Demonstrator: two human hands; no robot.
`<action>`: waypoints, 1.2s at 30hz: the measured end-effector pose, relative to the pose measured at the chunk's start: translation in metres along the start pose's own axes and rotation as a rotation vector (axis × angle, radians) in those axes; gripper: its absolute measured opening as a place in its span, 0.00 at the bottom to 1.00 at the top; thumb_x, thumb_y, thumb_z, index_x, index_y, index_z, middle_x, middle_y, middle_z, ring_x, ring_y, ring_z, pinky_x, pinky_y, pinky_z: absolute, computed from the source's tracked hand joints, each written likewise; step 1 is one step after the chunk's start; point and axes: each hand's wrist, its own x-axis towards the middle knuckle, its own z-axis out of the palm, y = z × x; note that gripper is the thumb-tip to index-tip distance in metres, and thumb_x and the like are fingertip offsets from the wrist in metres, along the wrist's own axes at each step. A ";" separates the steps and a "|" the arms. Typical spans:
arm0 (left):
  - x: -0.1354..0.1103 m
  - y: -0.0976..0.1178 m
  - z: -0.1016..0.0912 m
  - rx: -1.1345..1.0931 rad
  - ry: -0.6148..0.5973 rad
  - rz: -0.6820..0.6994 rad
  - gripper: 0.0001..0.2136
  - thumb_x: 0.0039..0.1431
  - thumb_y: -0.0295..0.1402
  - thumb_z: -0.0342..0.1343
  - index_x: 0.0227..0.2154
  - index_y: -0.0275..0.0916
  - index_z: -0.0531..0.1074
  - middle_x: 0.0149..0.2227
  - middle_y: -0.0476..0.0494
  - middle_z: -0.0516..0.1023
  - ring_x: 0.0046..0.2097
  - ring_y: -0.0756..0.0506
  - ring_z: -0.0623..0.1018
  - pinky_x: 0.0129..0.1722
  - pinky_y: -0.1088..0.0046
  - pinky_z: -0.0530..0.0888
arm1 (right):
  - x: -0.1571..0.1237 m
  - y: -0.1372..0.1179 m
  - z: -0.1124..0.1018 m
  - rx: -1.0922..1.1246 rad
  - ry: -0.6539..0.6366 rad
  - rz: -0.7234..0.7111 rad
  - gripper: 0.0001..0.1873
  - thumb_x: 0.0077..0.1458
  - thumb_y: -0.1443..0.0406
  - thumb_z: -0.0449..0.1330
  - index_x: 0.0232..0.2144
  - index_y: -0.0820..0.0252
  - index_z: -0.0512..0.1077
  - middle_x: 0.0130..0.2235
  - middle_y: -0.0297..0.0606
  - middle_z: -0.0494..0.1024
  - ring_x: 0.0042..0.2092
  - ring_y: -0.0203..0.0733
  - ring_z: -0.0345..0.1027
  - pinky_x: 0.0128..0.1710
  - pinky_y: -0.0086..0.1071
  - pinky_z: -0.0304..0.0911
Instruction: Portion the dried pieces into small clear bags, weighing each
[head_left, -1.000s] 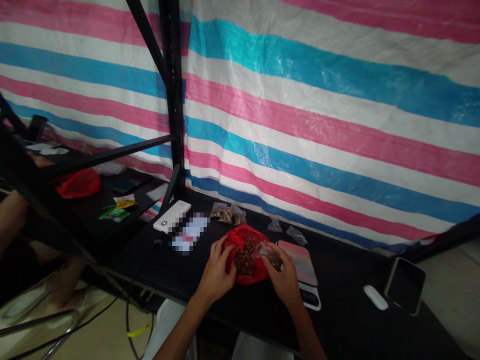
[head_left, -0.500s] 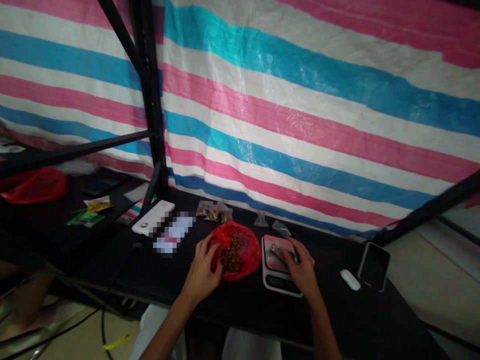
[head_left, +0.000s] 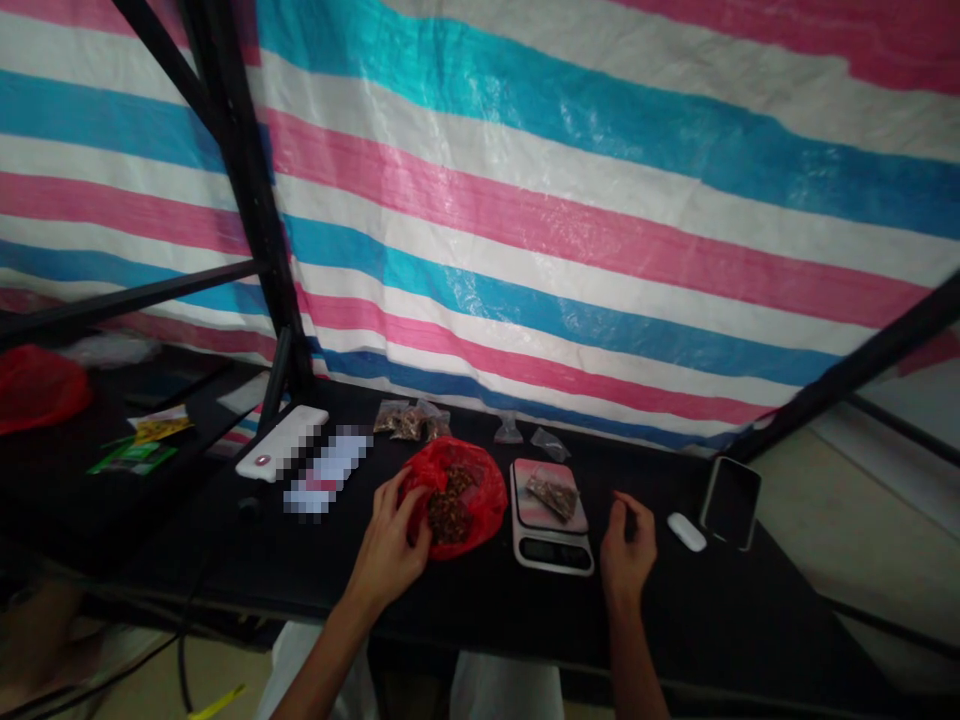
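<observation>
My left hand grips the near-left rim of a red plastic bag, fingers over its edge and thumb toward its inside. Loose brown dried bits lie in the open bag. Just right of it stands a kitchen scale, its display facing me; the digits are too dark to read. On the weighing plate rests a small clear bag of brown bits, touched by no hand. My right hand is beside the scale's right edge, holding nothing, its fingers loosely bent and apart.
Several small filled bags lie at the back, with two more clear bags behind the scale. A white power bank is on the left. A white oval case and a phone are on the right.
My right hand has let go of the small clear bag on the scale and moved off to the right. My left hand stays at the red bag. The whole view has shifted slightly.
</observation>
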 end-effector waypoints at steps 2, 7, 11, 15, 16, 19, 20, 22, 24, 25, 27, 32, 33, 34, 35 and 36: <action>0.000 -0.001 0.001 0.015 -0.011 -0.005 0.19 0.57 0.24 0.53 0.51 0.43 0.71 0.62 0.37 0.63 0.63 0.35 0.66 0.60 0.49 0.72 | 0.000 0.000 0.000 -0.005 -0.011 -0.011 0.20 0.63 0.50 0.53 0.38 0.60 0.74 0.40 0.46 0.77 0.44 0.49 0.71 0.49 0.45 0.65; 0.000 -0.002 0.002 0.032 -0.018 0.001 0.18 0.58 0.24 0.53 0.51 0.43 0.70 0.62 0.37 0.63 0.62 0.35 0.65 0.60 0.49 0.72 | -0.002 -0.002 -0.002 -0.019 -0.041 -0.032 0.21 0.63 0.50 0.53 0.37 0.59 0.74 0.39 0.45 0.78 0.43 0.49 0.72 0.49 0.45 0.64; 0.000 -0.003 0.003 0.040 -0.019 0.015 0.18 0.59 0.24 0.53 0.51 0.42 0.70 0.62 0.36 0.62 0.62 0.34 0.65 0.60 0.48 0.72 | -0.003 -0.005 -0.002 -0.035 -0.053 -0.053 0.21 0.63 0.50 0.52 0.36 0.60 0.75 0.38 0.46 0.78 0.42 0.49 0.72 0.48 0.45 0.64; 0.000 -0.003 0.003 0.050 -0.020 0.005 0.18 0.59 0.25 0.53 0.51 0.42 0.70 0.62 0.36 0.62 0.62 0.34 0.65 0.59 0.48 0.72 | -0.003 -0.007 -0.001 -0.048 -0.070 -0.077 0.21 0.64 0.50 0.52 0.36 0.59 0.74 0.38 0.45 0.77 0.42 0.49 0.71 0.47 0.45 0.65; 0.000 -0.002 0.003 0.050 -0.019 0.001 0.18 0.59 0.25 0.53 0.51 0.42 0.70 0.62 0.36 0.62 0.62 0.34 0.65 0.59 0.48 0.73 | -0.003 -0.007 -0.001 -0.051 -0.074 -0.082 0.21 0.64 0.50 0.51 0.36 0.59 0.74 0.37 0.45 0.77 0.41 0.49 0.71 0.47 0.45 0.65; 0.000 -0.001 0.002 0.048 -0.013 -0.011 0.17 0.59 0.25 0.53 0.51 0.42 0.70 0.62 0.36 0.63 0.62 0.34 0.66 0.58 0.48 0.73 | -0.003 -0.007 -0.002 -0.064 -0.089 -0.096 0.21 0.65 0.50 0.51 0.36 0.59 0.74 0.37 0.45 0.77 0.41 0.49 0.71 0.47 0.44 0.64; 0.000 -0.001 0.002 0.048 -0.010 -0.015 0.17 0.58 0.25 0.53 0.51 0.42 0.71 0.62 0.36 0.63 0.62 0.34 0.66 0.58 0.48 0.74 | -0.004 -0.008 -0.002 -0.069 -0.099 -0.101 0.21 0.65 0.50 0.50 0.36 0.59 0.74 0.37 0.45 0.77 0.41 0.49 0.71 0.47 0.44 0.64; 0.000 -0.001 0.003 0.047 -0.003 -0.017 0.18 0.58 0.25 0.53 0.51 0.43 0.71 0.62 0.36 0.63 0.62 0.34 0.66 0.58 0.48 0.74 | -0.004 -0.011 -0.001 -0.077 -0.133 -0.115 0.21 0.65 0.50 0.50 0.36 0.59 0.74 0.38 0.45 0.78 0.42 0.49 0.71 0.47 0.45 0.64; -0.001 -0.002 0.003 0.044 0.004 -0.011 0.18 0.58 0.25 0.54 0.51 0.44 0.71 0.62 0.37 0.63 0.62 0.34 0.66 0.59 0.47 0.73 | -0.004 -0.016 0.004 -0.087 -0.200 -0.140 0.21 0.63 0.49 0.53 0.39 0.58 0.75 0.41 0.45 0.79 0.45 0.51 0.71 0.50 0.46 0.61; -0.001 -0.003 0.004 0.041 0.008 -0.004 0.18 0.58 0.25 0.54 0.51 0.44 0.71 0.62 0.37 0.63 0.62 0.34 0.66 0.59 0.47 0.73 | -0.003 -0.020 0.007 -0.107 -0.261 -0.158 0.20 0.61 0.49 0.56 0.41 0.57 0.76 0.43 0.45 0.80 0.48 0.52 0.71 0.52 0.47 0.60; -0.001 -0.003 0.004 0.031 0.009 0.008 0.18 0.58 0.25 0.54 0.51 0.44 0.70 0.62 0.37 0.63 0.62 0.34 0.66 0.60 0.47 0.72 | -0.001 -0.027 0.015 -0.170 -0.426 -0.194 0.21 0.57 0.50 0.60 0.47 0.54 0.76 0.47 0.43 0.80 0.53 0.54 0.68 0.56 0.50 0.55; 0.000 0.000 0.001 0.021 0.011 -0.015 0.18 0.58 0.24 0.53 0.51 0.44 0.70 0.61 0.37 0.64 0.62 0.35 0.66 0.59 0.48 0.73 | 0.011 -0.043 0.031 -0.179 -0.645 -0.212 0.17 0.58 0.56 0.60 0.48 0.53 0.77 0.47 0.42 0.81 0.51 0.53 0.71 0.56 0.53 0.56; 0.000 0.002 0.000 0.018 0.016 -0.019 0.18 0.58 0.23 0.53 0.51 0.43 0.70 0.61 0.37 0.64 0.62 0.35 0.66 0.60 0.48 0.73 | 0.013 -0.047 0.032 -0.159 -0.647 -0.217 0.17 0.59 0.56 0.59 0.47 0.54 0.76 0.47 0.43 0.81 0.49 0.52 0.73 0.54 0.51 0.59; 0.000 0.003 -0.001 0.013 0.021 -0.020 0.18 0.58 0.23 0.53 0.51 0.43 0.70 0.61 0.37 0.64 0.62 0.35 0.66 0.60 0.49 0.73 | 0.014 -0.052 0.033 -0.132 -0.652 -0.226 0.17 0.60 0.56 0.58 0.48 0.55 0.76 0.47 0.43 0.81 0.48 0.51 0.74 0.53 0.48 0.62; 0.000 0.004 -0.002 0.005 0.025 -0.019 0.19 0.57 0.22 0.53 0.51 0.43 0.70 0.61 0.37 0.64 0.62 0.35 0.67 0.60 0.49 0.73 | 0.013 -0.059 0.034 -0.099 -0.660 -0.236 0.18 0.60 0.56 0.57 0.48 0.56 0.76 0.47 0.44 0.81 0.48 0.50 0.74 0.51 0.46 0.64; 0.001 0.005 -0.003 -0.004 0.026 -0.018 0.19 0.57 0.22 0.53 0.51 0.44 0.70 0.61 0.37 0.65 0.61 0.35 0.67 0.60 0.49 0.73 | 0.012 -0.067 0.036 -0.063 -0.673 -0.253 0.18 0.61 0.56 0.57 0.49 0.55 0.76 0.48 0.44 0.81 0.48 0.50 0.74 0.51 0.44 0.66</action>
